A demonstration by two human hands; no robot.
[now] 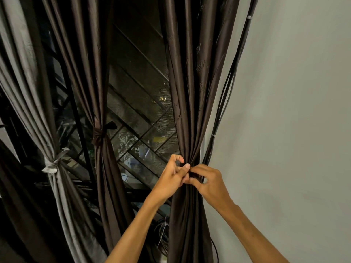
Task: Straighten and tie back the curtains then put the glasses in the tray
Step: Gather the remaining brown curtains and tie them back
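Window [136,103] behind: both hands [171,179] [210,182] pinch curtain [190,92].

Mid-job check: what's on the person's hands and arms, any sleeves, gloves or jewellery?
The left forearm and right forearm are bare to the frame edge, no sleeves in view. The left hand and right hand wear no gloves; no watch, bracelet or ring shows.
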